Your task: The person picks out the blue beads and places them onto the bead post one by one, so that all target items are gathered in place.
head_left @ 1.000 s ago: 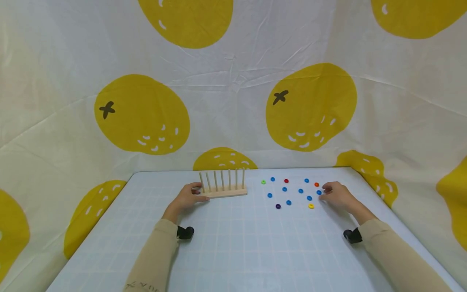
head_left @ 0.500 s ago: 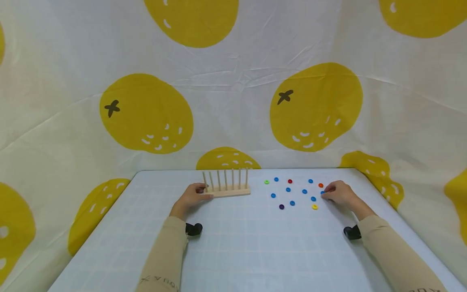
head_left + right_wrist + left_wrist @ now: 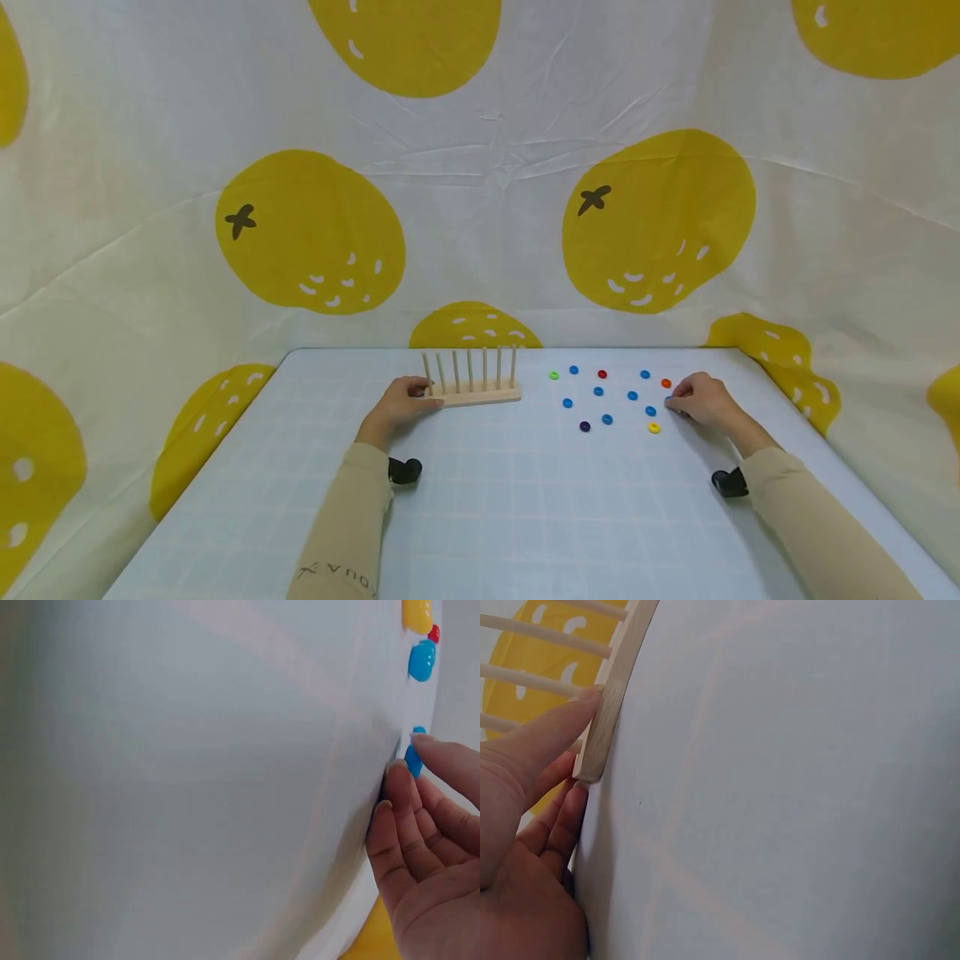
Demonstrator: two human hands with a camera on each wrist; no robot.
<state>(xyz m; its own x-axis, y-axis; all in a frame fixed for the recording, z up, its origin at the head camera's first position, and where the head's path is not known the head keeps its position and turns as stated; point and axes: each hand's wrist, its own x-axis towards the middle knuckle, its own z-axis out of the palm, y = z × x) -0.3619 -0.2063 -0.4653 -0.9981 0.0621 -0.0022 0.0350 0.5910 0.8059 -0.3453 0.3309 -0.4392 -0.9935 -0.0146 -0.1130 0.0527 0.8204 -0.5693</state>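
A wooden rack [image 3: 480, 398] with a row of several upright pegs stands toward the back of the table, its pegs bare. My left hand [image 3: 400, 403] grips the rack's left end, thumb along the front of the base and fingers behind, as the left wrist view also shows. To the right, beyond the scattered rings, my right hand [image 3: 705, 400] pinches a small blue ring [image 3: 414, 760] between thumb and fingers, low at the tabletop. The fingers partly hide this ring in the head view.
Several more blue rings lie scattered between rack and right hand. Among them are a green ring [image 3: 554, 375], a red ring [image 3: 602, 374], an orange ring [image 3: 666, 383], a yellow ring [image 3: 655, 427] and a dark purple ring [image 3: 585, 426]. A patterned cloth [image 3: 480, 250] hangs behind the table.
My right thumb and fingers, spread beside the blue ring a second ago, have come together on it. The left hand stays at the rack's end. The head view has shifted slightly.
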